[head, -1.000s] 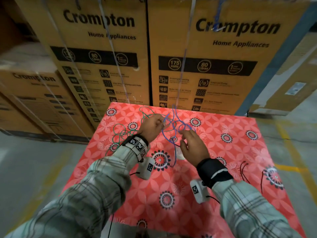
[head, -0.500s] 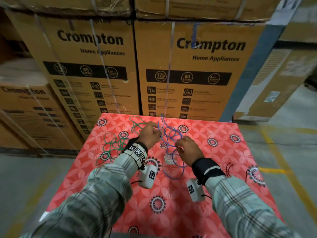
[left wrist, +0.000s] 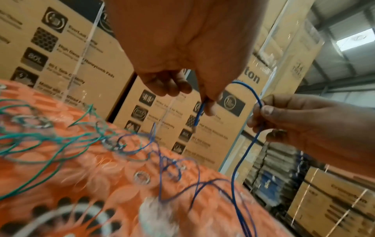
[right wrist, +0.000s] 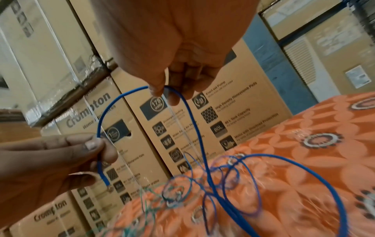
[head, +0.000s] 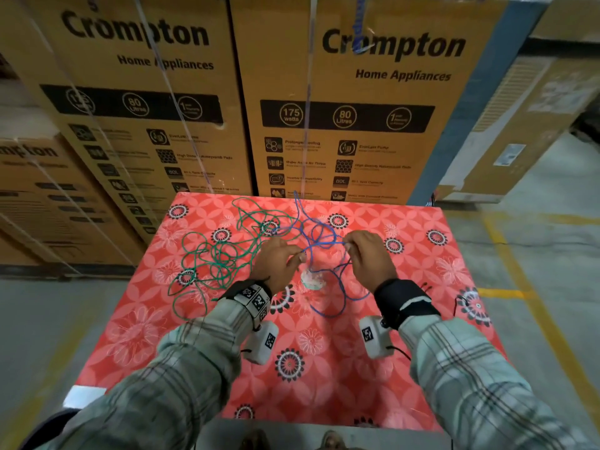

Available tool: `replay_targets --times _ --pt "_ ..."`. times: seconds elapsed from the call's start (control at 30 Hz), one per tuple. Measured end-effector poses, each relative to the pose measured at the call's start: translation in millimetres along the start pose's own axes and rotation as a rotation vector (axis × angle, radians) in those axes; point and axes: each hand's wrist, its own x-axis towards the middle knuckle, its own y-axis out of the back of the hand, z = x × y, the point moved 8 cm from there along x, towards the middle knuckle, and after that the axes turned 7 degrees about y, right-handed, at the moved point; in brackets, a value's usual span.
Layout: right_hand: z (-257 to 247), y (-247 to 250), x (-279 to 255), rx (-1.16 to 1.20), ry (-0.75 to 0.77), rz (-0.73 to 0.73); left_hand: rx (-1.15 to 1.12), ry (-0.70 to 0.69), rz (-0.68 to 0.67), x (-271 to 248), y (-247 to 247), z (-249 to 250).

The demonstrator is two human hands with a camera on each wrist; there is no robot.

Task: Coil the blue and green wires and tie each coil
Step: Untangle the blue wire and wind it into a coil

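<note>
You're pinching the blue wire (left wrist: 237,162) near its free end with your left hand (head: 276,264), right hand (head: 370,258) pinching further along, arching it to start the first loop; green wire (head: 220,254) is lying loose, waiting.

Glossy tablecloth (head: 324,368), cardboard boxes (head: 357,92)

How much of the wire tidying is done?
Nothing is finished: no coil is made or tied yet. The left hand pinches the blue wire near its end and the right hand holds it further along, starting a loop. The green wire lies tangled and untouched.
</note>
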Motion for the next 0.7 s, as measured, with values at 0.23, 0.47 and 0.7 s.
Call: replay_targets --times 0.23,0.47,0.7 --pt "-25 63 68 0.173 0.022 0.224 -0.713 0.065 -0.225 35 63 88" --pt "-39 108 108 0.293 0.005 0.372 -1.032 0.168 -0.434 45 97 122" --pt "-24 46 118 0.789 -0.314 0.259 -1.373 0.079 -0.506 53 109 167"
